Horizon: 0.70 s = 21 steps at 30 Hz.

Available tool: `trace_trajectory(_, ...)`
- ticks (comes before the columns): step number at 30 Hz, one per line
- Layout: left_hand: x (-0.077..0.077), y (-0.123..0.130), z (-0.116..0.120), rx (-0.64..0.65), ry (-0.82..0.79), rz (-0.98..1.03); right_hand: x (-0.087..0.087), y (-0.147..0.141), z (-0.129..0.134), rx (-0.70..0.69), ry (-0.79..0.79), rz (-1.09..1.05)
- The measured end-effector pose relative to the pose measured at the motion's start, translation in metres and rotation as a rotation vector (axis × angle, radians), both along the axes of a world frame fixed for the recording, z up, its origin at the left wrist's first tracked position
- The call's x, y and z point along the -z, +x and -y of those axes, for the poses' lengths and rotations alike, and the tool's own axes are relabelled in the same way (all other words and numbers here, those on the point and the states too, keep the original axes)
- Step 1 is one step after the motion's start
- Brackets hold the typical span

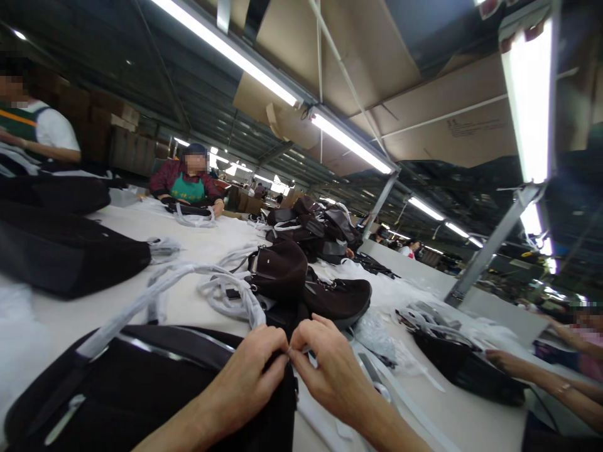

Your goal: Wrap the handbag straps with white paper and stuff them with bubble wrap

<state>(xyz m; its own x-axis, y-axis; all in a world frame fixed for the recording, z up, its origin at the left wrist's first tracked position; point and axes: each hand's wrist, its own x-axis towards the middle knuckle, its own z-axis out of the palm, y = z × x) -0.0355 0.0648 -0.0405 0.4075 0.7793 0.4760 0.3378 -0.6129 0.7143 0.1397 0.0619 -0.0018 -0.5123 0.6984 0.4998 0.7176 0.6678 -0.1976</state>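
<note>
Black bag (pixel 160 383) on our tabletop (pixel 136 223): soft-looking, probably light.
Our left hand (pixel 249 364) and right hand (pixel 335 364) pinch closed by its corner, on what we can't tell; the wrapped strap (pixel 127 309) seems the surest hold.

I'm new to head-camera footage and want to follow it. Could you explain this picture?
It is a single view from a camera on someone's head, looking forward and down. The wearer's bare left hand and right hand meet, fingertips pinched together, at the edge of a black bag; what they pinch is too small to tell. The bag's handle is wrapped in pale material. On the white table beyond is a pile of dark bags. Other people work around it.
</note>
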Motion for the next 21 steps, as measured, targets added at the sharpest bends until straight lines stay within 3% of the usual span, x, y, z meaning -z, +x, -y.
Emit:
trace_trajectory(7,-0.005,0.003,0.0,-0.034,-0.027,-0.02,0.001,-0.003,-0.001,0.043,-0.115,-0.07)
trace_trajectory(11,-0.004,0.005,-0.005,-0.042,-0.067,-0.02,-0.023,0.006,0.001,-0.017,-0.208,-0.085)
trace_trajectory(14,-0.001,0.004,-0.011,-0.024,-0.106,-0.019,-0.051,0.047,0.001,0.092,-0.311,-0.172)
trace_trajectory(16,0.002,0.003,-0.015,-0.029,-0.127,-0.021,-0.058,0.091,0.003,0.338,-0.354,-0.157)
trace_trajectory(18,0.004,0.003,-0.018,-0.04,-0.125,-0.02,-0.049,0.139,0.009,0.502,-0.437,-0.095)
trace_trajectory(21,0.005,0.004,-0.02,-0.045,-0.107,-0.013,-0.011,0.196,0.022,0.712,-0.648,-0.005)
